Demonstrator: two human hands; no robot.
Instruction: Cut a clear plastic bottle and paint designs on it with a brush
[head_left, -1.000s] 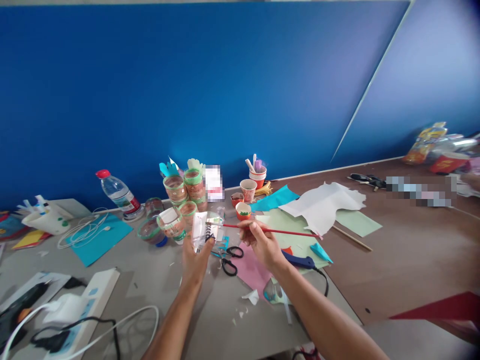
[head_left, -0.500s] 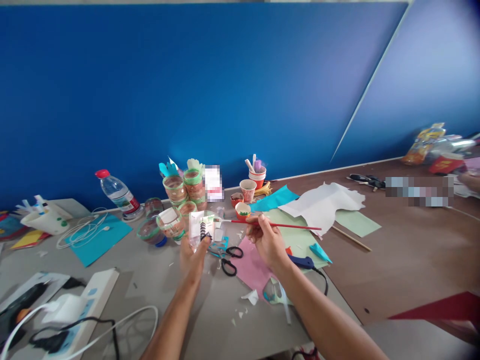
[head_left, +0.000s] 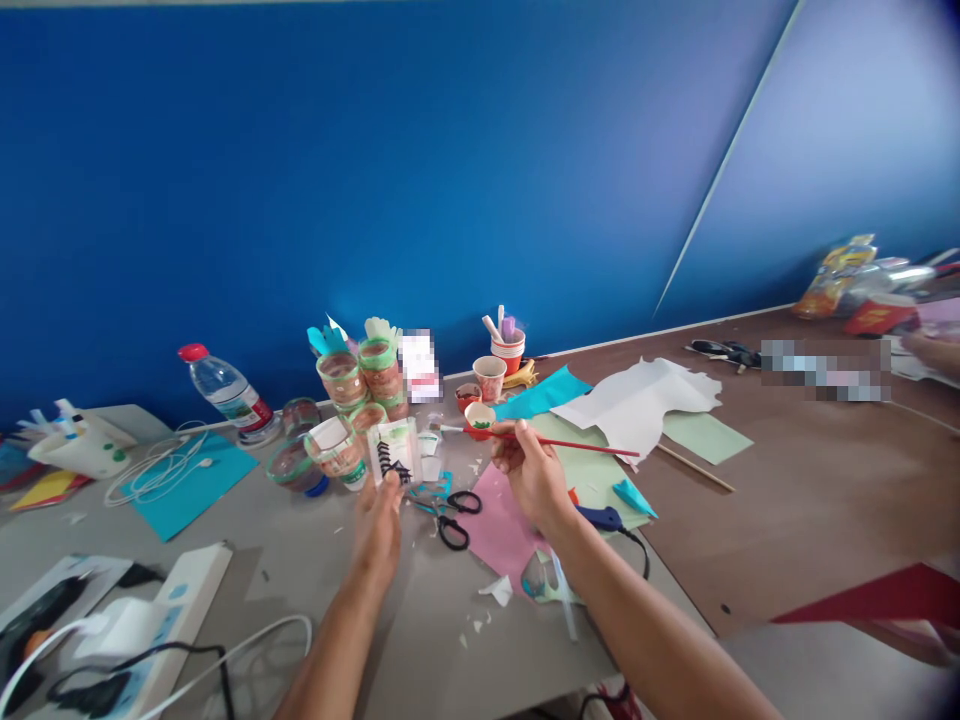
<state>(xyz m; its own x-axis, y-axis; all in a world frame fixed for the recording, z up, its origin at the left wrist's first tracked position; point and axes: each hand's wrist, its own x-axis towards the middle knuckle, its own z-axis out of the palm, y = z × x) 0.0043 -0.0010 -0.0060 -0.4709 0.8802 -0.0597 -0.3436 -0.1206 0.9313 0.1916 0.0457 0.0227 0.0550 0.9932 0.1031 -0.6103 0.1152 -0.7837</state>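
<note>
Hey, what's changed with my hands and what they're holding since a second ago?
Your right hand moved right with the red brush, so its tip no longer overlaps the clear plastic piece. Your left hand shifted that piece slightly left. Nothing was picked up or let go. The scissors, pink paper and bottle stayed put on the table.

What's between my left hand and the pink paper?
In the head view, scissors lie between your left hand and the pink paper, with a blue scrap by the blades.
</note>
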